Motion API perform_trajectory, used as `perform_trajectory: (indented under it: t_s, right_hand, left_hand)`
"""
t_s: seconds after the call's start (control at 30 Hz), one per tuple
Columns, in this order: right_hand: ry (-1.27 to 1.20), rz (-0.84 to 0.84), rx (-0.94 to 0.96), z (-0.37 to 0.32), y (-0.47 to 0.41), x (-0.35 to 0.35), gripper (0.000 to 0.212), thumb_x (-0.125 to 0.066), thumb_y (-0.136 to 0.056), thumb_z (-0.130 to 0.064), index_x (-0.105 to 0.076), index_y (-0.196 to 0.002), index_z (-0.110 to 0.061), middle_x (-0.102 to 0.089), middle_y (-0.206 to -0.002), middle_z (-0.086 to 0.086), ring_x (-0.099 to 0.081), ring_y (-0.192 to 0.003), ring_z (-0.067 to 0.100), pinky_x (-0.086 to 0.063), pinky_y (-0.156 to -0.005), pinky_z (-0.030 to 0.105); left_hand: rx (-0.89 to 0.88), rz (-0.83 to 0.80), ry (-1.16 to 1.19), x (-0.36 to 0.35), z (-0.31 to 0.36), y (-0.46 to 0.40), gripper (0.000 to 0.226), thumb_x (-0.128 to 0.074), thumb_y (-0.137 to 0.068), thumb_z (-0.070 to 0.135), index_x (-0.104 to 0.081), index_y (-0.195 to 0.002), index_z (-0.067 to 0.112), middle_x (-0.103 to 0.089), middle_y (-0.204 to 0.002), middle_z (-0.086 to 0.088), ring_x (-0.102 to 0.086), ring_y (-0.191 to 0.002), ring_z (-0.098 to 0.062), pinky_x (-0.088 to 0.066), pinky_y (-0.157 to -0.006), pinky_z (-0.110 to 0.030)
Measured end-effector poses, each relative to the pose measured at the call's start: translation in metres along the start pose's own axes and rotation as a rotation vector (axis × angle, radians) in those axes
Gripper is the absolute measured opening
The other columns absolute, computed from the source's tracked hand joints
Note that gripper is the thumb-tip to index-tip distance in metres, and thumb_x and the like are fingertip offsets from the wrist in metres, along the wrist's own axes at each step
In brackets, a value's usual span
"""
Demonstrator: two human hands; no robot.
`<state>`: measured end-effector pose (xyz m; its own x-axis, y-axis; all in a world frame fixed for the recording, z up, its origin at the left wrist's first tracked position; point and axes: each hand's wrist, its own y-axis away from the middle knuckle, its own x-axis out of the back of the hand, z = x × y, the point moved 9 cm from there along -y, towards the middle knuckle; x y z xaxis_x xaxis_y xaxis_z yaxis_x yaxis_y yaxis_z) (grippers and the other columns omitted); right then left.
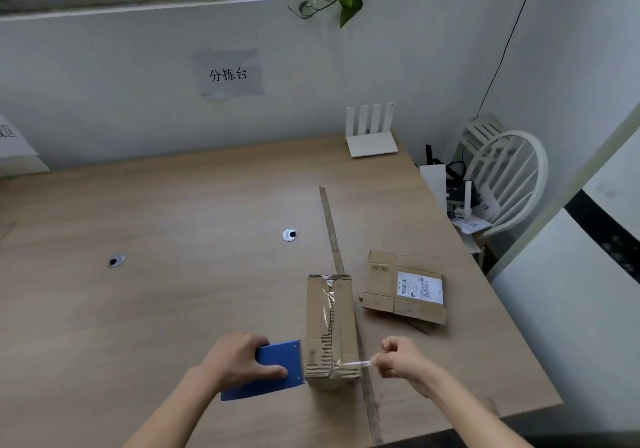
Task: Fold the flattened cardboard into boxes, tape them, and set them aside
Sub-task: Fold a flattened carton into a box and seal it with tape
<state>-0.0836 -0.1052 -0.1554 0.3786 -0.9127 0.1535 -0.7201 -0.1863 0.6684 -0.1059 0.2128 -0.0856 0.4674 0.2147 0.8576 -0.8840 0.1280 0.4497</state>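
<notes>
Left hand: the left hand grips a flat blue tape dispenser, thumb curled over its top face.
Box: a narrow brown folded cardboard box stands on the wooden table between both hands, touching the dispenser's edge.
Right hand: the right hand pinches a strip of clear tape stretched from the box's near end.
Flat cardboard: a flattened brown carton with a white label lies beyond the right hand.

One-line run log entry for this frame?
left hand holds blue tape dispenser | right hand pinches clear tape | on folded cardboard box
</notes>
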Motion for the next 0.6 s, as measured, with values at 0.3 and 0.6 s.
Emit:
perform_trajectory:
  t_s: [0.3,0.6]
  right_hand:
    - [0.148,0.208,0.041,0.013,-0.006,0.015,0.024,-0.064,-0.085,-0.001,-0.048,-0.077,-0.018,-0.062,-0.071,0.002,-0.057,-0.065,0.015,-0.05,-0.069,0.03]
    - [0.184,0.307,-0.035,0.046,-0.021,0.009,0.015,-0.066,-0.091,-0.008,-0.055,-0.083,-0.015,-0.069,-0.088,0.006,-0.066,-0.083,0.023,-0.055,-0.078,0.032]
  left_hand:
    - [0.019,-0.002,-0.13,-0.017,0.002,-0.023,0.076,-0.043,-0.063,0.094,-0.065,-0.094,0.028,-0.068,-0.082,0.009,-0.063,-0.074,-0.01,-0.052,-0.068,-0.033]
    - [-0.008,-0.036,-0.17,-0.038,0.005,-0.036,0.076,-0.041,-0.064,0.093,-0.064,-0.096,0.028,-0.066,-0.084,0.007,-0.063,-0.075,-0.014,-0.051,-0.068,-0.032]
